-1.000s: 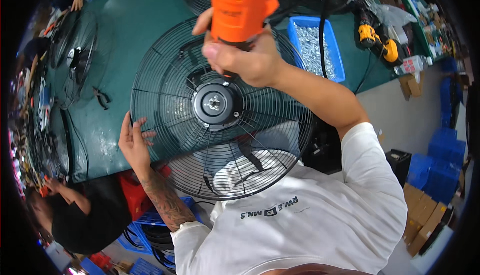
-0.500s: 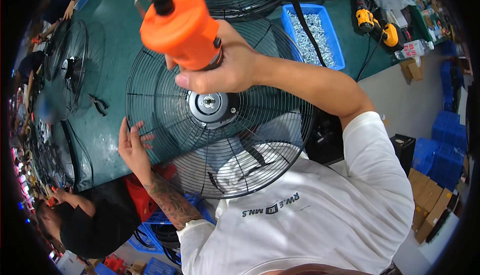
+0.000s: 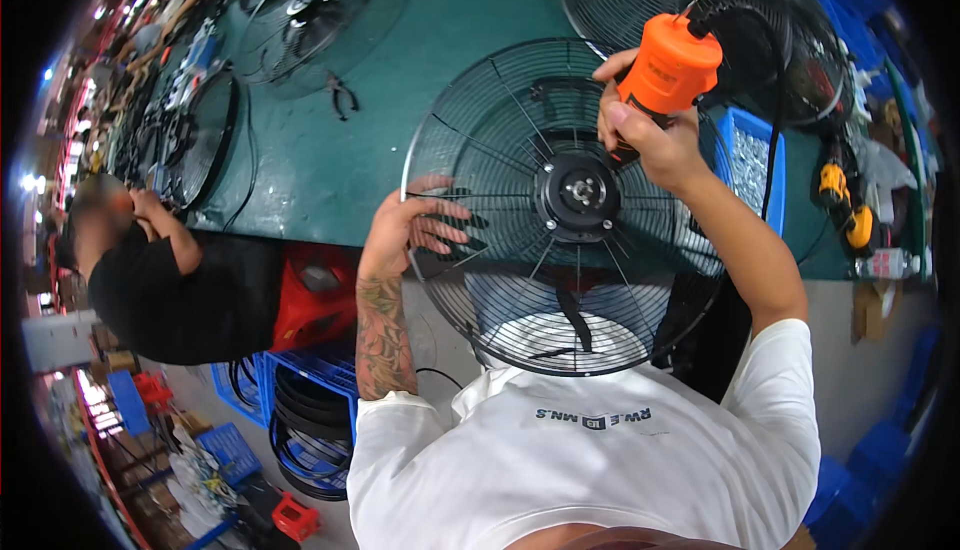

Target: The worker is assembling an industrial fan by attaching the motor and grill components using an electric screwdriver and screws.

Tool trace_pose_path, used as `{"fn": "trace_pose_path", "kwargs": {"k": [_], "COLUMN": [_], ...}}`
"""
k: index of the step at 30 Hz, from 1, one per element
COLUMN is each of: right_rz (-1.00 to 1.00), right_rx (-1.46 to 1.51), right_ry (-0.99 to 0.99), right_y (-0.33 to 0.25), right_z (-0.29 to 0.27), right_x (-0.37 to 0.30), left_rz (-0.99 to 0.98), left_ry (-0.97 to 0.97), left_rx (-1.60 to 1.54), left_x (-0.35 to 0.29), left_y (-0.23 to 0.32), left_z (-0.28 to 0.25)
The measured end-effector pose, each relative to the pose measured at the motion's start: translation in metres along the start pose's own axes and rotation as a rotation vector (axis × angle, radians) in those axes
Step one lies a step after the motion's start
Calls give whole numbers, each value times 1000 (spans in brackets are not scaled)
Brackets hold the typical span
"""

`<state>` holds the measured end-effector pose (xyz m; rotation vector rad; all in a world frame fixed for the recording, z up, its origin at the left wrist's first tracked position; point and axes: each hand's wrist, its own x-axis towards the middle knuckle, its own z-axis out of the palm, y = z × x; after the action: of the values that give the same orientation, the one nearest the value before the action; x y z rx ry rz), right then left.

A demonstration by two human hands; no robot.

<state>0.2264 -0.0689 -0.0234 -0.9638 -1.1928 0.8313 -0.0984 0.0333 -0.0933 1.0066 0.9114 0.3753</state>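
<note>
In front of me a round black wire fan guard [image 3: 482, 115] lies partly on the green table and partly over its near edge. At its middle sits a dark round hub [image 3: 583, 195] with small screws around it. My right hand [image 3: 655, 135] is wrapped round an orange corded electric screwdriver [image 3: 672, 62], held above the guard, up and right of the hub. The screwdriver's tip is hidden by my hand. At the guard's left rim my left hand [image 3: 408, 225] has its fingers spread and stretched past the rim among the wires.
A blue bin of small metal screws [image 3: 750, 160] stands right of the guard. Beyond are other fan guards [image 3: 620, 0], yellow-black cordless drills [image 3: 845, 205] and a plastic bottle [image 3: 888, 264]. Pliers [image 3: 342, 97] lie on the table [image 3: 300, 165]. A person in black [image 3: 185, 295] works at left.
The screwdriver in my right hand has gone from above the hub to its right, leaving the hub uncovered. My left hand stays at the rim. The whole view has shifted and turned.
</note>
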Motion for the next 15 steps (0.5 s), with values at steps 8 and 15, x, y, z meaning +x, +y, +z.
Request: {"fn": "trace_pose_path", "kwargs": {"k": [8, 15], "right_rz": [-304, -371], "right_rx": [238, 636], "right_ry": [-30, 118], "right_y": [-108, -154], "right_z": [-34, -103], "right_x": [26, -66], "left_rz": [87, 465], "left_ry": [115, 407], "left_rx": [-262, -279], "left_x": [-46, -59], "left_y": [-11, 53], "left_z": [9, -63]}}
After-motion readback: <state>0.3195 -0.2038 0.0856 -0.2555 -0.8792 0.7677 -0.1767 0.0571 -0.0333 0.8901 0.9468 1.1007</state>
